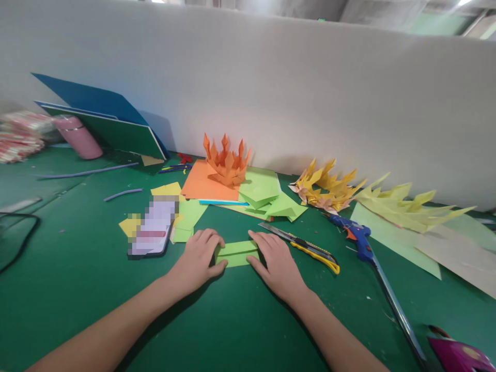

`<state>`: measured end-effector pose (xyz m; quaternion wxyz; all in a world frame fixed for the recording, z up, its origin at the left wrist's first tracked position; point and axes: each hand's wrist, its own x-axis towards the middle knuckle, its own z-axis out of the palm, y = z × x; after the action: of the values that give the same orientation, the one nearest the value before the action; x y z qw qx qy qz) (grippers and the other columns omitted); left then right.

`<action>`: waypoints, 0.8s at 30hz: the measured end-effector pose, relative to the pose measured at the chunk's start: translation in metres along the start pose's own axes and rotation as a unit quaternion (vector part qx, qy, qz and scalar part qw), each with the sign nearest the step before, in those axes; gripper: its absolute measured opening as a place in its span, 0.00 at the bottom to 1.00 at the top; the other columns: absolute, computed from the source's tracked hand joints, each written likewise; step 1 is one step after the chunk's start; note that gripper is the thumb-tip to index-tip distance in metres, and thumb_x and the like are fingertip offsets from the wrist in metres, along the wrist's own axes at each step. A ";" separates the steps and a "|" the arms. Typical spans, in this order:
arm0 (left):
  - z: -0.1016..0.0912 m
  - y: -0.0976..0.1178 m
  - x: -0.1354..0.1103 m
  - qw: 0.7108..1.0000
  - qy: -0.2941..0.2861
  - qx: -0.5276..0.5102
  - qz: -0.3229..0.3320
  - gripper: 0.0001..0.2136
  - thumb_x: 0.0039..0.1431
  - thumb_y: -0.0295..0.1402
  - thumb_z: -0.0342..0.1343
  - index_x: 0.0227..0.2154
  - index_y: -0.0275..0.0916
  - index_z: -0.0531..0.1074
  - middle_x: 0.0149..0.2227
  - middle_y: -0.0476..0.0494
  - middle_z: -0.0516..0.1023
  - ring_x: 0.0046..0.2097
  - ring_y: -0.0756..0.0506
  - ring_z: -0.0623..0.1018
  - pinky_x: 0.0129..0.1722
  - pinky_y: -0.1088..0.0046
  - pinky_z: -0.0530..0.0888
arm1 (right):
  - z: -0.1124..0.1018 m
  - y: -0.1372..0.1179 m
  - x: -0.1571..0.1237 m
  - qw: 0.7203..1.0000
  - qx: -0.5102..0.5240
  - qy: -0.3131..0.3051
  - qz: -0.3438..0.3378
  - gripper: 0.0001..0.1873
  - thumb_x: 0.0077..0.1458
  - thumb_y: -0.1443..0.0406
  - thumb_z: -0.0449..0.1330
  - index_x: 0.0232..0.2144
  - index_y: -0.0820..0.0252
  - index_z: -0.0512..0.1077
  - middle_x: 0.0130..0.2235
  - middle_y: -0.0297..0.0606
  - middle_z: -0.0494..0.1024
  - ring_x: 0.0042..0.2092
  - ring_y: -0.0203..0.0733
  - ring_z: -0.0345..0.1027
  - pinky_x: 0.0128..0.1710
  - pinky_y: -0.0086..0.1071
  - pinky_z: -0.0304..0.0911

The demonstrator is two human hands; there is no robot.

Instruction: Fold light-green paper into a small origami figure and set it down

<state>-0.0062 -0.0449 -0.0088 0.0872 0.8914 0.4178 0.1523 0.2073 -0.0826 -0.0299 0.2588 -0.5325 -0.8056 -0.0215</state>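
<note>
A small piece of light green paper (237,254), folded with a crease along its length, lies flat on the green table between my two hands. My left hand (202,254) grips its left end, thumb at the near edge and fingers at the far edge. At the right end my right hand (274,258) holds the paper in the same way, fingers curved over it. Just right of my right hand lies a yellow-handled utility knife (313,253). A phone (153,227), its screen partly blurred out, rests on paper pieces left of my left hand.
An orange paper crown (229,168) stands on stacked paper behind my hands. A yellow paper crown (325,186) and pale green pointed paper (411,206) lie rightward. A blue glue gun (358,237) with a long stick is at right. A pink bottle (79,137) leans at left.
</note>
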 end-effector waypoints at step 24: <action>-0.006 0.014 0.011 0.788 0.138 -0.547 -0.247 0.16 0.45 0.36 0.59 0.36 0.41 0.60 0.34 0.51 0.70 0.35 0.51 0.72 0.34 0.75 0.70 | -0.006 -0.027 -0.002 0.906 0.407 -0.066 0.093 0.17 0.53 0.67 0.54 0.47 0.57 0.61 0.31 0.33 0.74 0.30 0.37 0.68 0.30 0.28 0.63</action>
<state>0.0083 -0.0454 0.0029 0.5367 0.5302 0.4779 0.4499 0.1865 -0.0978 -0.0184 0.4001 -0.4538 -0.7064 0.3674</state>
